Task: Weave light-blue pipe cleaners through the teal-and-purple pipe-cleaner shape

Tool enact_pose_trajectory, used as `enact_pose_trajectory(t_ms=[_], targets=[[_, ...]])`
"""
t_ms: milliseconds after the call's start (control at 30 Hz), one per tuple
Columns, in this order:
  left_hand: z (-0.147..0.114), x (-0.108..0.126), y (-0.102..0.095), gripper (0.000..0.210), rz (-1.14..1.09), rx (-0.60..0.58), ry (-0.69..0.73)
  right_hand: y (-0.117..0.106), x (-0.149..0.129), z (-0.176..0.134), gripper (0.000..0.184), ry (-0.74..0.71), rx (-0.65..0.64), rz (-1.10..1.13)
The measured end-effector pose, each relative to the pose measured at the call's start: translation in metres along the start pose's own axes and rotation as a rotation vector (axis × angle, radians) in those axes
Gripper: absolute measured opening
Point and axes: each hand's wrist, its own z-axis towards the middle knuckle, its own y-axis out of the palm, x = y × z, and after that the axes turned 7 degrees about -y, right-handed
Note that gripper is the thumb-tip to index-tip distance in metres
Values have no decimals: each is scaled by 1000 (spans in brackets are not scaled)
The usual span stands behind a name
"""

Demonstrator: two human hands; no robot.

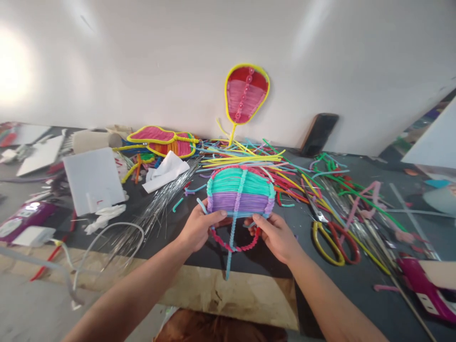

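Note:
Between my two hands is a pipe-cleaner wing shape (pixel 245 202), with turquoise and purple rows across it and a twisted rib down its middle. Its lower part is an open pink loop, and a light blue stem hangs below. My left hand (pixel 199 225) pinches the left edge, thumb on the lower rows, where a blue end sticks out. On the right edge, my right hand (pixel 276 235) is closed with thumb and fingers around the frame. Beyond them lies a heap of loose pipe cleaners (pixel 245 156) in many colours.
Scissors (pixel 335 242) with yellow and red handles lie to the right. A finished red-pink piece (pixel 247 92) leans on the white wall, near a dark phone (pixel 320 133). Thin wires (pixel 153 209), a white card (pixel 93 180) and purple power strips (pixel 425 289) surround the work area.

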Motion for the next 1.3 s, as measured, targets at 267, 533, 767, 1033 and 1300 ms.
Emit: enact_pose_trajectory(t_ms=[267,533,767,1033,1300], targets=[[1,-4,0,27,-11,64,4,-4,-7,3,35,-260,169,-282],[-3,-17,11,32,-43,-21,46,15,-16,-7,10,-947,127,-1298],[-3,-18,12,31,-20,7,85,23,-15,-7,6,-967,84,-1377],[-1,-20,10,29,-11,35,118,20,-13,-8,7,-959,88,-1297],[-5,-11,12,29,-82,83,116,13,-8,-2,43,-431,188,-361]])
